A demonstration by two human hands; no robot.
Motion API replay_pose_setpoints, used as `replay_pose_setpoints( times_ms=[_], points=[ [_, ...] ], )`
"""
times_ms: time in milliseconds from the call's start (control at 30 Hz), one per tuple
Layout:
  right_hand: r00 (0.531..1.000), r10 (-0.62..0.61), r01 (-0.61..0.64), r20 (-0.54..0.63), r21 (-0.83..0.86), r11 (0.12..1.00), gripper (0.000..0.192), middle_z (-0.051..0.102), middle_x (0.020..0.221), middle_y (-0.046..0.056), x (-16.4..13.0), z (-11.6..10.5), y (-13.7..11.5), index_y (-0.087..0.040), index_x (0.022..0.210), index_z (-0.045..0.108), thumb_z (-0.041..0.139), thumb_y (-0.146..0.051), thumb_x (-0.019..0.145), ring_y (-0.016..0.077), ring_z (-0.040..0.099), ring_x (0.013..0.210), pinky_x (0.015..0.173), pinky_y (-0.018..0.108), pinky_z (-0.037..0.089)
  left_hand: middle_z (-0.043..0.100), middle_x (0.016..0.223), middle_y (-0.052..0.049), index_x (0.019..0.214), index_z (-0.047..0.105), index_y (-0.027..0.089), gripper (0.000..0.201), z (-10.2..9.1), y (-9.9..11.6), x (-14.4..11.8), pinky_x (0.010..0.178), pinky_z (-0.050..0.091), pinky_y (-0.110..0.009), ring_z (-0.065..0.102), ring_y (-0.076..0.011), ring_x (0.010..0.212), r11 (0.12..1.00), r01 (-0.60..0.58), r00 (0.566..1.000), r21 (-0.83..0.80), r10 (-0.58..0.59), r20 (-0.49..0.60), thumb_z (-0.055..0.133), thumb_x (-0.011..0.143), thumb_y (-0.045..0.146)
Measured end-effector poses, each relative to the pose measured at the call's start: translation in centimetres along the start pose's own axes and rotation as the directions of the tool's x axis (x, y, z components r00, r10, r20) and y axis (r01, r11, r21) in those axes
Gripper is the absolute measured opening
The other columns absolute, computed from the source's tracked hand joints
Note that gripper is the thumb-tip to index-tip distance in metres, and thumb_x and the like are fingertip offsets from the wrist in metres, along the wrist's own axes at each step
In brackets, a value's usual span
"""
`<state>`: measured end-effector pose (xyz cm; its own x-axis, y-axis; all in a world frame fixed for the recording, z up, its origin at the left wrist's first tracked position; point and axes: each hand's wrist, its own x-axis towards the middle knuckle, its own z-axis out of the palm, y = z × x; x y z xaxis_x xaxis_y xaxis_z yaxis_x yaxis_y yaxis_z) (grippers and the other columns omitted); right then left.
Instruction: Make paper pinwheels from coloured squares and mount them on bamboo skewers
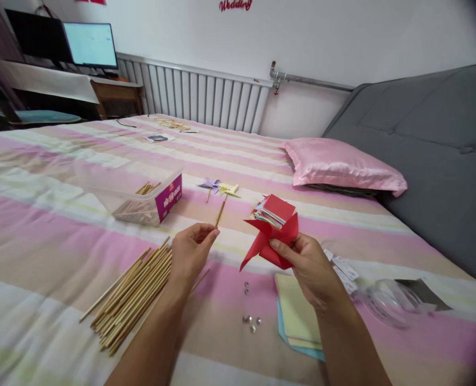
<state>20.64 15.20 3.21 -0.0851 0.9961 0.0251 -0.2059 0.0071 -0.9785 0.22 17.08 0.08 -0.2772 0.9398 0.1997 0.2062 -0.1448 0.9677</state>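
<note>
A folded red paper pinwheel (pixel 272 242) is pinched in the person's right hand (pixel 308 265), thumb pressed on its front near the centre and fingers behind, held above the striped bed (pixel 53 225) just in front of a stack of coloured paper squares (pixel 273 210). The grip of the left hand (pixel 190 251) is closed thumb to fingertip on something too small to make out, close to the lower end of a wooden stick (pixel 220 213) that belongs to a yellow pinwheel (pixel 229 188) lying on the bed beside a purple pinwheel (pixel 209 184).

The risks here look small but real. The red vanes are held by one thumb alone, so a slackened pinch could let the folds spring open. Whatever the left hand carries could drop onto the soft bedding and be hard to find, as could the loose metal pins (pixel 251 320) scattered between the forearms. If those are sharp, a resting arm or a misjudged push through the paper could prick a finger.

At the left forearm lies a loose bundle of wooden sticks (pixel 131 297), which a shift on the mattress could send rolling. Pastel paper sheets (pixel 296 316) lie under the right wrist and may crease. Farther off are a clear plastic box (pixel 143 198) with more sticks, crumpled clear packaging (pixel 391 303), a pink pillow (pixel 338 163) and a grey headboard (pixel 431 145).
</note>
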Motion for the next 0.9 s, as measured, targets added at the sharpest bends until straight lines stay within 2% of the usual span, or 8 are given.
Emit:
replay_pose_setpoints(
  times_ms=[100, 200, 267, 400, 567, 700, 900],
  points=[
    [0.99, -0.14, 0.141, 0.031, -0.041, 0.989, 0.019, 0.07, 0.086, 0.003, -0.2, 0.2, -0.2, -0.02, 0.086, 0.07, 0.074, -0.031, 0.071, 0.0164, 0.063, 0.079, 0.07, 0.027, 0.051, 0.071, 0.08, -0.005, 0.083, 0.069, 0.016, 0.019, 0.1, 0.9, -0.5, 0.07, 0.05, -0.027, 0.064, -0.0161, 0.073, 0.99, -0.143, 0.988, -0.006, 0.143, 0.053, 0.067, 0.074, 0.032],
    [0.949, -0.295, 0.307, 0.109, -0.118, 0.944, 0.007, 0.066, 0.079, 0.001, -0.8, 0.3, -0.8, -0.021, 0.079, 0.068, 0.069, -0.027, 0.076, 0.0139, 0.06, 0.074, 0.062, 0.023, 0.048, 0.07, 0.078, -0.004, 0.082, 0.069, 0.016, 0.015, 0.3, 1.7, -1.0, 0.067, 0.049, -0.025, 0.063, -0.0145, 0.069, 0.962, -0.272, 0.959, 0.006, 0.27, 0.092, 0.065, 0.076, 0.029],
    [0.917, -0.357, 0.384, 0.181, -0.15, 0.911, 0.003, 0.064, 0.078, 0.001, -1.1, 0.3, -1.1, -0.022, 0.079, 0.067, 0.066, -0.025, 0.079, 0.0132, 0.059, 0.072, 0.059, 0.022, 0.047, 0.069, 0.074, -0.003, 0.082, 0.069, 0.016, 0.013, 0.3, 2.0, -1.2, 0.064, 0.048, -0.024, 0.062, -0.0136, 0.066, 0.947, -0.321, 0.94, 0.007, 0.317, 0.126, 0.064, 0.078, 0.027],
    [0.849, -0.464, 0.508, 0.253, -0.149, 0.848, 0.004, 0.062, 0.078, 0.001, -1.5, 0.6, -1.2, -0.023, 0.082, 0.066, 0.062, -0.021, 0.081, 0.0137, 0.059, 0.072, 0.066, 0.027, 0.048, 0.066, 0.07, -0.003, 0.08, 0.07, 0.017, 0.013, 0.2, 2.2, -1.1, 0.06, 0.045, -0.024, 0.059, -0.0138, 0.065, 0.932, -0.361, 0.911, -0.025, 0.358, 0.204, 0.061, 0.08, 0.026],
    [0.757, -0.625, 0.653, 0.189, -0.233, 0.721, 0.008, 0.061, 0.092, 0.003, -1.4, 1.4, -1.0, -0.025, 0.08, 0.068, 0.066, -0.017, 0.078, 0.0178, 0.058, 0.091, 0.082, 0.033, 0.046, 0.065, 0.072, -0.005, 0.078, 0.07, 0.018, 0.011, 0.1, 2.3, -1.1, 0.065, 0.044, -0.026, 0.058, -0.0157, 0.069, 0.927, -0.352, 0.881, -0.13, 0.375, 0.287, 0.062, 0.079, 0.024],
    [0.75, -0.635, 0.661, 0.186, -0.205, 0.722, 0.009, 0.064, 0.101, 0.004, -1.5, 1.7, -0.9, -0.026, 0.081, 0.069, 0.066, -0.018, 0.078, 0.0196, 0.059, 0.097, 0.081, 0.033, 0.048, 0.065, 0.073, -0.005, 0.076, 0.07, 0.017, 0.01, 0.0, 2.5, -1.3, 0.067, 0.044, -0.027, 0.058, -0.0165, 0.07, 0.928, -0.307, 0.878, -0.211, 0.362, 0.313, 0.062, 0.079, 0.024],
    [0.798, -0.596, 0.603, 0.092, -0.121, 0.788, 0.007, 0.072, 0.09, 0.003, -1.7, 2.4, -0.6, -0.027, 0.078, 0.069, 0.067, -0.02, 0.077, 0.018, 0.065, 0.087, 0.076, 0.031, 0.05, 0.066, 0.073, -0.006, 0.076, 0.072, 0.018, 0.009, 0.0, 2.4, -1.3, 0.065, 0.044, -0.027, 0.059, -0.0173, 0.069, 0.919, -0.236, 0.884, -0.315, 0.338, 0.324, 0.067, 0.074, 0.026]
  ],
)
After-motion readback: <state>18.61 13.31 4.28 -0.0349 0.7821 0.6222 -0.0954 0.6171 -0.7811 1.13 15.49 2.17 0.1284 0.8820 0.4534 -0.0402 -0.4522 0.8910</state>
